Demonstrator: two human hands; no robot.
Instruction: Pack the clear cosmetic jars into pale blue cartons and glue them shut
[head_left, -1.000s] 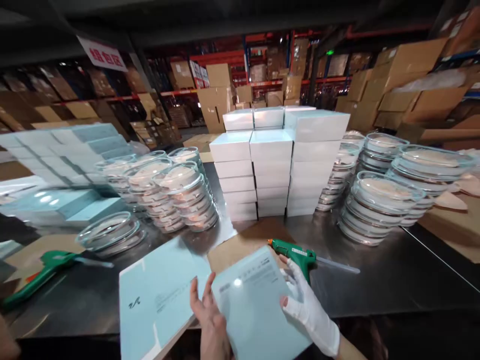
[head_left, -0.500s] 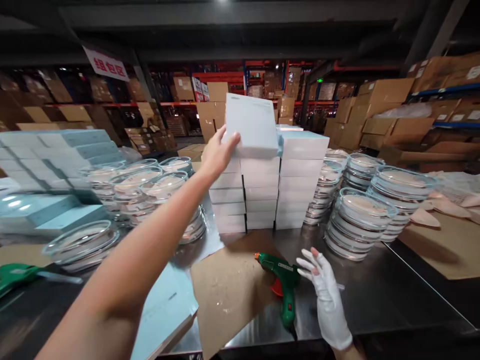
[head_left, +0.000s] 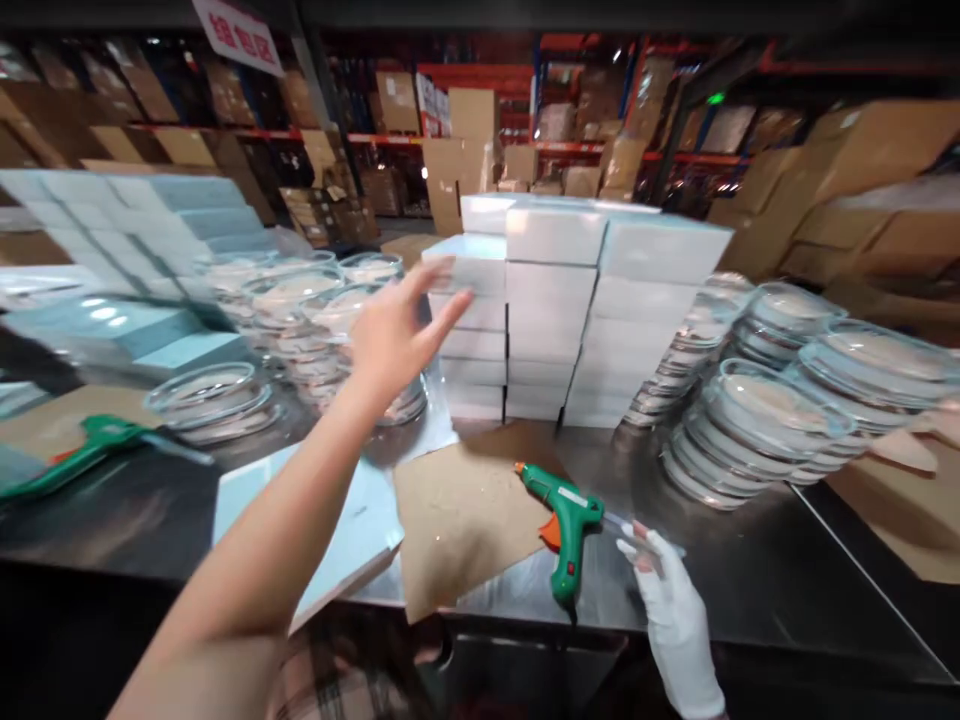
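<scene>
My bare left hand is in the air with fingers apart, just in front of the left column of the box stack. Nothing is in it. These flat boxes have white sides and pale blue tops. My right hand, in a white glove with bare fingertips, hovers low by the clear glue stick at the back of a green glue gun. Its fingers are loosely spread and overlap the stick in view; touching cannot be made out. The gun lies on its side, its orange nozzle over a cardboard sheet.
Stacks of round clear-rimmed dishes stand right of the boxes, with more dishes at left. A pale blue box lies under my left forearm. A second green glue gun lies far left. Cartons fill shelves behind.
My left hand has let go of a box, now on the stack, and drawn back left. My right hand has come down nearer the glue stick. The view has tipped downward.
</scene>
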